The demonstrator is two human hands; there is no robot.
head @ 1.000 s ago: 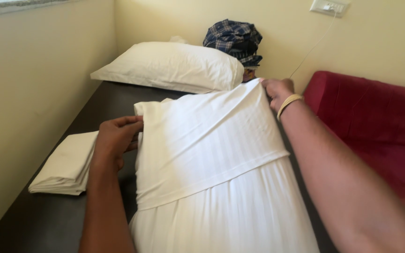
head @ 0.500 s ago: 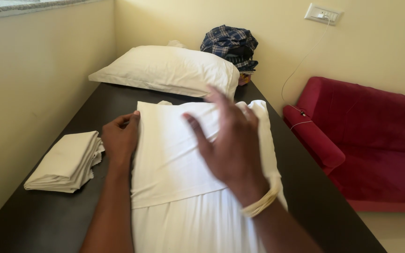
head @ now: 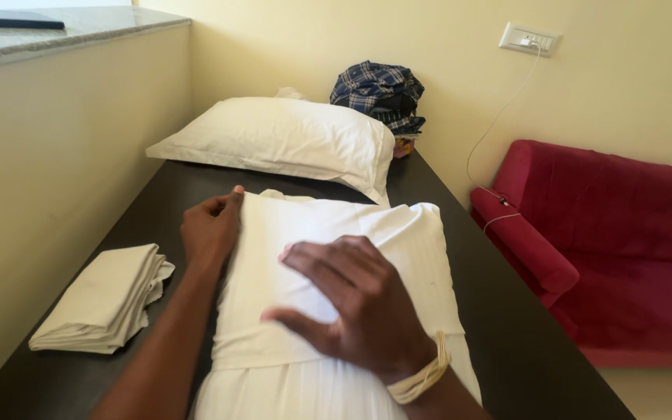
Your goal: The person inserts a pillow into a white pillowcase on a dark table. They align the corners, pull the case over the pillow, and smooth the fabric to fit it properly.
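Nearest the camera, the right hand lies flat and open, palm down with fingers spread, on the middle of the white pillow in its pillowcase, which lies lengthwise on the dark tabletop. A second ago this hand was at the pillow's far right corner, gripping the cloth there; half a second ago it was raised over the pillow, and now it has come down to press on the folded flap of the case. A pale bangle circles its wrist. The left hand stays at the pillow's left edge, its fingers curled onto the cloth near the far left corner; it has shifted a little farther up that edge than before. To the left, apart from the pillow, a stack of folded cream cloths rests on the tabletop. Beyond lies a second white pillow, with a checked blue bundle behind it. A red sofa stands to the right.
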